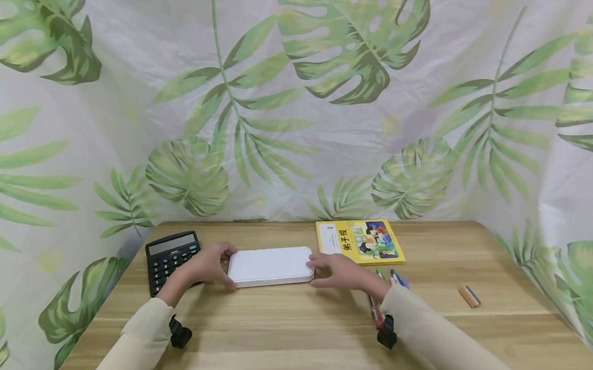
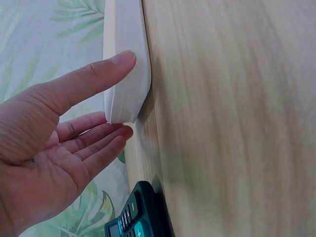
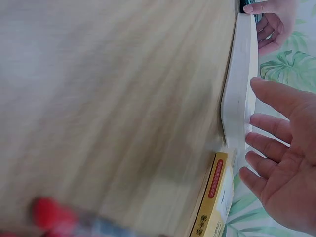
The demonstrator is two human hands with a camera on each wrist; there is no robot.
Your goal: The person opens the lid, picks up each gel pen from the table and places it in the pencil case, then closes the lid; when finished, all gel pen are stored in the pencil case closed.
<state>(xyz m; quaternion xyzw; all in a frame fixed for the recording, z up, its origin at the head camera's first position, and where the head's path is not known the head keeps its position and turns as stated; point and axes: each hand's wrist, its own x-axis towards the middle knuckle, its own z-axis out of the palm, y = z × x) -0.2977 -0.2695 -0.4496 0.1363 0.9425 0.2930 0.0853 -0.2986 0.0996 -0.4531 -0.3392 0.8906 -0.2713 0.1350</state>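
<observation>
A flat white case (image 1: 271,266) with rounded corners lies on the wooden table between both hands. At its left end is my left hand (image 1: 211,263); in the left wrist view the thumb (image 2: 111,71) lies along the case's front side, and the loosely straight fingers (image 2: 98,143) reach the end of it. My right hand (image 1: 336,271) is at the right end, its fingers spread and relaxed near the corner. From the right wrist view, the right fingers (image 3: 269,148) stand beside the white case (image 3: 237,89); whether they touch it I cannot tell.
A black calculator (image 1: 170,256) sits left of the left hand. Behind the right hand lies a yellow book (image 1: 361,241). Several pens (image 1: 374,311) are partly hidden under the right forearm. Farther right is a small orange, white and blue block (image 1: 469,296). A leaf-patterned curtain (image 1: 280,122) hangs behind the table.
</observation>
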